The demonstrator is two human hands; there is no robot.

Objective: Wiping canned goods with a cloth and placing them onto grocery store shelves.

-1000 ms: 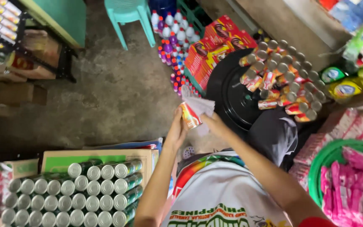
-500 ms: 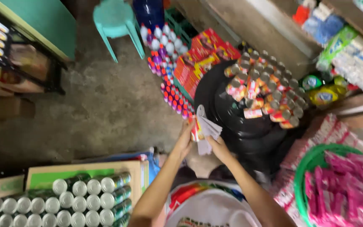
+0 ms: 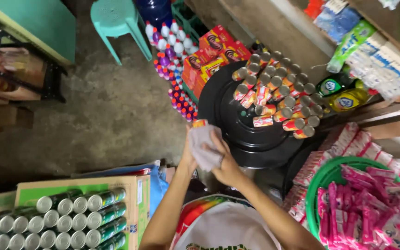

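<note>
Head view: cans (image 3: 75,220) in cardboard box (image 3: 137,194), seemingly full.

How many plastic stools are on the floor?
1. The teal plastic stool stands at the top of the view on the concrete floor, left of the small bottles. Others may be out of view.

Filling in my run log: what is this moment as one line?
left hand: holds small red-labelled can | right hand: rubs grey cloth on it | behind: black round lid bearing like cans
</note>
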